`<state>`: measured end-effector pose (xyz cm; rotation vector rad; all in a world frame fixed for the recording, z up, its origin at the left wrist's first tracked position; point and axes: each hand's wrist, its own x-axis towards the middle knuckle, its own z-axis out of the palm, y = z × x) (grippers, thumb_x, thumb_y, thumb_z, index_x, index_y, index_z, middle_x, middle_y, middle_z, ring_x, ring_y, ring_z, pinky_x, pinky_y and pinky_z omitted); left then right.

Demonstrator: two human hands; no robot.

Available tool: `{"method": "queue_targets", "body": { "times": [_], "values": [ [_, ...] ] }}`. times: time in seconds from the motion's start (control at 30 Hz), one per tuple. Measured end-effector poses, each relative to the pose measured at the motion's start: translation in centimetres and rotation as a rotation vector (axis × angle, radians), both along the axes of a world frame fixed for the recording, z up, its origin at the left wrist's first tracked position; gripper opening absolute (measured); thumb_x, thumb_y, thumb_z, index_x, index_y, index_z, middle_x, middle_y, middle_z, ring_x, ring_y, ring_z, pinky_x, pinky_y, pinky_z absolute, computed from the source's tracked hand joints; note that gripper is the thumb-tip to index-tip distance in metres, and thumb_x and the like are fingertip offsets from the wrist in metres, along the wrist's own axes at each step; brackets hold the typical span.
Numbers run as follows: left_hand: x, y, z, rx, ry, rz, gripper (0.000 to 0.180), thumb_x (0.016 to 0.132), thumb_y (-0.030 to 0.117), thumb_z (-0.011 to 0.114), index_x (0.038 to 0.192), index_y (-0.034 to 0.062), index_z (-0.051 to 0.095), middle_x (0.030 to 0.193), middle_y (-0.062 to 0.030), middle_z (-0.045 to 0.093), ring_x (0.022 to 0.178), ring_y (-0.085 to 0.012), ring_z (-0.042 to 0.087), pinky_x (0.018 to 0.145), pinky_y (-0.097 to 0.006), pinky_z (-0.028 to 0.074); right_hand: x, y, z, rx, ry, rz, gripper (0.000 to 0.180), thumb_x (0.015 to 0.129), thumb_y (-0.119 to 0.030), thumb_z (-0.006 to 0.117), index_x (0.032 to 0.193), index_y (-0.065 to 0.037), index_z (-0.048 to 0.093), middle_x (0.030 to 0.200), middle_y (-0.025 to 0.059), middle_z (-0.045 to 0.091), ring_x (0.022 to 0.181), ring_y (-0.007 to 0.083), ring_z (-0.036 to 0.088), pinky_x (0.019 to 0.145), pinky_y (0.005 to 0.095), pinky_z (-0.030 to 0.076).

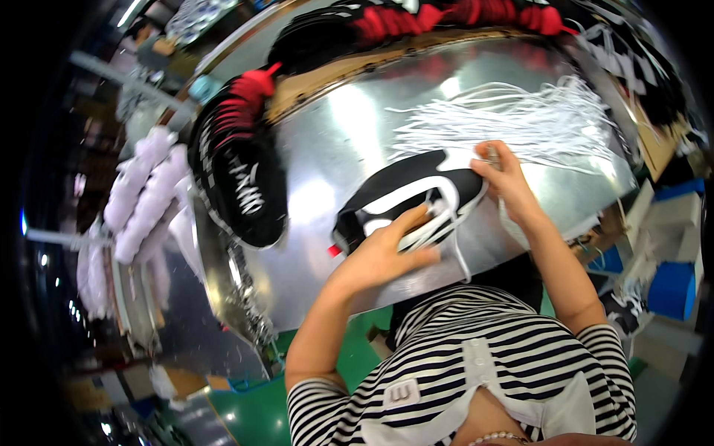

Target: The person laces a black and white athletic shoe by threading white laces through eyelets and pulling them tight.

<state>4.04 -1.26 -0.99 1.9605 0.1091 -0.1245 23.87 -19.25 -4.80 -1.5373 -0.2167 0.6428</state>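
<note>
A black and white shoe upper [401,182] with a red tab at its heel is between my hands over the metal tabletop. My left hand [383,256] grips it at the ankle opening, some fingers reaching inside and the thumb outside, slightly blurred. At the toe end, the curled fingers of my right hand [504,178] press against the edge. Something small and greyish shows at those fingertips, too small to name. A white shoelace [460,249] runs through the eyelets, and one end hangs toward me.
Loose white laces [506,123] lie beyond my right hand. A row of black and red shoe uppers [242,171] stands at the left; another row [416,26] lines the far edge. White bundles [149,193] hang farther left. Blue bins [671,290] and boxes are at the right.
</note>
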Motion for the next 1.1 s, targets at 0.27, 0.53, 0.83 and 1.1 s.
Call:
{"method": "queue_targets", "body": {
  "times": [0.27,0.53,0.83,1.1],
  "values": [
    [0.8,-3.6,-0.6,0.583,-0.202,0.278,0.021,0.086,0.019,0.071,0.102,0.0045,0.067,0.079,-0.018,0.067,0.068,-0.0339,0.066,0.063,-0.039,0.05,-4.6,-2.9,-1.6,-0.199,-0.165,0.319,0.017,0.088,-0.021,0.072,0.093,-0.005,0.069,0.069,-0.0052,0.057,0.06,0.0019,0.044,0.053,0.0203,0.033],
    [2.1,-1.7,4.0,0.505,-0.254,0.461,0.019,0.086,0.011,0.072,0.102,0.0014,0.069,0.082,-0.0077,0.07,0.068,-0.0102,0.061,0.061,-0.025,0.046,-7.6,-10.5,-1.8,-0.187,-0.366,0.813,0.02,0.088,-0.023,0.071,0.087,-0.003,0.068,0.065,0.0053,0.058,0.058,0.0123,0.051,0.055,0.0297,0.041],
    [3.6,-4.1,0.5,0.519,-0.217,0.216,0.018,0.088,0.016,0.068,0.102,0.0051,0.067,0.076,-0.0172,0.066,0.062,-0.0289,0.065,0.058,-0.036,0.049,-7.6,-18.0,-0.1,-0.178,-0.129,0.388,0.022,0.086,-0.023,0.073,0.084,-0.002,0.066,0.069,0.004,0.054,0.065,0.0103,0.052,0.058,0.0261,0.04],
    [4.3,-5.3,0.9,0.691,-0.131,0.028,0.022,0.09,0.02,0.065,0.106,0.0047,0.066,0.089,-0.0156,0.068,0.077,-0.0331,0.066,0.068,-0.039,0.05,-1.7,-5.9,2.0,0.119,-0.163,0.226,0.02,0.091,-0.022,0.067,0.084,-0.003,0.064,0.068,-0.006,0.048,0.06,0.003,0.038,0.053,0.0231,0.031]
  ]
}}
